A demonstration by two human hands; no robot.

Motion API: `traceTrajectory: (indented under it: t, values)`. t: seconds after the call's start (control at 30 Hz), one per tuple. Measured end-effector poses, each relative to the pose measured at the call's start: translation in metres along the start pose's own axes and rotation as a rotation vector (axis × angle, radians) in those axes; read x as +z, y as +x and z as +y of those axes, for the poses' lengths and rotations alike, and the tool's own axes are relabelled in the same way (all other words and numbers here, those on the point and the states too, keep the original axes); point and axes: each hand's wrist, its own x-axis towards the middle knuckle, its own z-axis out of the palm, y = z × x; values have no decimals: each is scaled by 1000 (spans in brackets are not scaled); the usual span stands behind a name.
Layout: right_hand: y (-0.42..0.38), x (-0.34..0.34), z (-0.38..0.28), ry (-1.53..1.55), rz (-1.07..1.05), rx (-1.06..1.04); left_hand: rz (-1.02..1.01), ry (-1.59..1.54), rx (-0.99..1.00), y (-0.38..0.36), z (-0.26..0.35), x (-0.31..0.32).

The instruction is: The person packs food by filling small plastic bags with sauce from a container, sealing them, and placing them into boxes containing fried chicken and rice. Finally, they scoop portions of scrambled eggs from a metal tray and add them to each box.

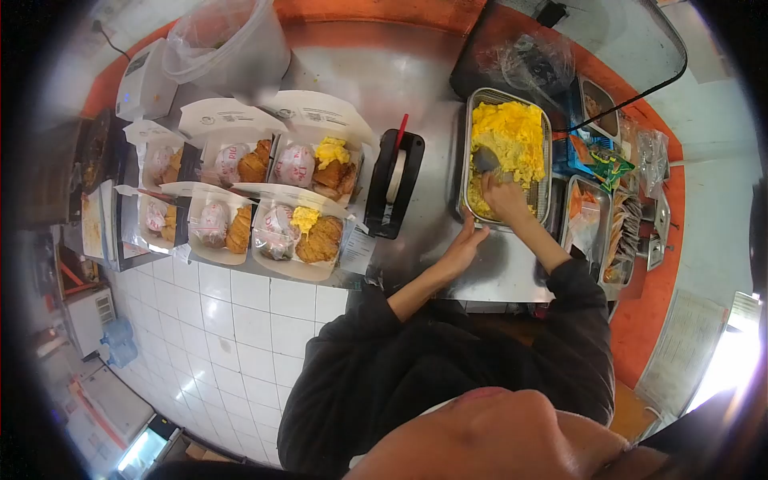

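Note:
My right hand point(506, 197) is closed round the handle of a dark scoop point(485, 160), whose head rests in the yellow scrambled egg point(512, 132). The egg lies in a rectangular metal tray point(547, 160). Beside the tray's near left corner is my left hand point(464, 246), its fingers stretched out and nothing in them. To the left, several open white boxes point(316, 120) hold wrapped round items point(295, 165) and brown fried pieces point(318, 240). Yellow egg tops the fried pieces in the two rightmost boxes.
A black holder point(408, 180) with a red stick stands between boxes and tray. A clear bucket point(256, 52) is at the back left. Right of the tray are a metal container of sachets point(584, 216) and more packets point(612, 166). A dark-framed clear lid point(592, 48) overhangs the back right.

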Motion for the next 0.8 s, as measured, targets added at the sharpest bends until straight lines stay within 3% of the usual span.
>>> traceTrajectory:
  t: [0.07, 0.13, 0.17, 0.23, 0.27, 0.33, 0.47, 0.53, 0.63, 0.67, 0.77, 0.8]
  values:
    - [-10, -9, 3, 24, 60, -103, 3, -4, -29, 0, 2, 1]
    - [-21, -11, 14, 592, 137, 42, 13, -20, -53, -3, 8, 3]
    - [-23, -10, 13, 598, 135, 34, 32, -7, -61, -4, 12, 6]
    - [-24, -11, 10, 978, 70, 388, 56, 9, -65, -1, 14, 8]
    - [-27, -9, 11, 983, 74, 380, 58, 35, -66, 1, 11, 6]
    - [-35, 0, 14, 1438, -61, 690, 69, 66, -69, 3, 8, 4]
    - [-45, 10, 26, 1549, -96, 563, 74, 83, -87, 3, 7, 4]
    - [-49, 11, 34, 2081, -285, 627, 80, 124, -96, 3, 4, 2]
    - [-49, 6, 37, 1918, -182, 703, 33, 76, -53, 3, 3, -7]
    - [-50, 3, 36, 1672, -117, 697, 14, 26, -47, 0, 3, -10]
    - [-55, -7, 33, 1707, -143, 714, 5, 18, -47, -20, 23, -8]
    - [-59, -4, 33, 1855, -143, 675, 24, 59, -40, -29, 35, -7]
